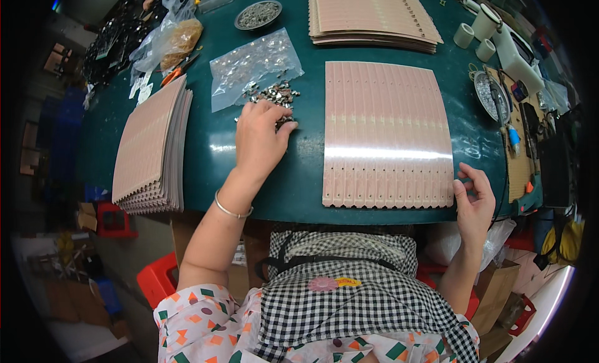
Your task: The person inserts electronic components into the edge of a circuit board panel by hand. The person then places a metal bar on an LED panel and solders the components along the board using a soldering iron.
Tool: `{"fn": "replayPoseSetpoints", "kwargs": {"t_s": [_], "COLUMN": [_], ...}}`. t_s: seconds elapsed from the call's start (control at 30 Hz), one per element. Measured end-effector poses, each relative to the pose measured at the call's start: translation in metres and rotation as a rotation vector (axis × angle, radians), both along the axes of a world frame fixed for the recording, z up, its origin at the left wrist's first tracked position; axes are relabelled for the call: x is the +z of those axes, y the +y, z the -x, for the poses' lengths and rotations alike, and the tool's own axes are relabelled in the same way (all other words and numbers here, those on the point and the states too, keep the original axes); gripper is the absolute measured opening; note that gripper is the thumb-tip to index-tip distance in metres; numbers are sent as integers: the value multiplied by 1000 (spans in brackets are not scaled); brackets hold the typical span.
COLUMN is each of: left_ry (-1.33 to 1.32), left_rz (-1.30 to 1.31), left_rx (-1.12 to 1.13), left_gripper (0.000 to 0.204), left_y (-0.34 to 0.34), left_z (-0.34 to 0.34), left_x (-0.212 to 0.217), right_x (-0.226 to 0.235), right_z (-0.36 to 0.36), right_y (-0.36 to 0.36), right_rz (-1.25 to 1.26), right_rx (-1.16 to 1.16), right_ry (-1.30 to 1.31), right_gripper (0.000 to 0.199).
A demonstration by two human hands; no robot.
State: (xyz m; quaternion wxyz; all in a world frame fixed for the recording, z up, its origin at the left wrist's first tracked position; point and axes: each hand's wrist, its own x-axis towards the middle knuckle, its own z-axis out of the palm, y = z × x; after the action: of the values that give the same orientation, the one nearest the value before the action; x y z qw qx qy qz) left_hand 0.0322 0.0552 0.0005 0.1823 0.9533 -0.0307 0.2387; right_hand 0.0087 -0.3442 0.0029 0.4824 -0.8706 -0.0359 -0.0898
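Note:
At the near end of a loose pile of small shiny metal pieces, my left hand has its fingers curled down. Some pieces show between the thumb and forefinger; the other fingertips are hidden. To its right lies a pale pink board sheet, ridged in long strips, with rows of small holes and a toothed near edge. Beside that sheet's near right corner is my right hand, fingers bent and apart, the thumb at the sheet's edge. It holds nothing that I can see.
Stacks of similar sheets stand at the left and far side. Behind the pile lie a clear plastic bag of metal pieces and a metal bowl. Orange-handled scissors lie far left; another bowl and white spools stand right.

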Motion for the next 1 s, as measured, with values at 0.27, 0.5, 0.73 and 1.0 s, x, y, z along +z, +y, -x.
{"fn": "replayPoseSetpoints", "kwargs": {"t_s": [0.27,0.5,0.73,1.0], "left_ry": [0,470,519,519], "left_rz": [-142,1456,1612,1164], "left_rx": [6,-274,-331,-374], "left_gripper": [9,12,25,15], "left_y": [0,-59,-111,-110], "left_z": [-14,13,41,39], "left_x": [-8,29,30,35], "right_x": [12,36,32,27], "right_z": [-1,-11,-9,-14], "right_y": [15,76,113,88], "right_rz": [-123,-220,-328,-209], "right_rx": [92,352,422,436], "right_ry": [26,-99,-194,-259], "right_gripper": [33,22,14,11]}}
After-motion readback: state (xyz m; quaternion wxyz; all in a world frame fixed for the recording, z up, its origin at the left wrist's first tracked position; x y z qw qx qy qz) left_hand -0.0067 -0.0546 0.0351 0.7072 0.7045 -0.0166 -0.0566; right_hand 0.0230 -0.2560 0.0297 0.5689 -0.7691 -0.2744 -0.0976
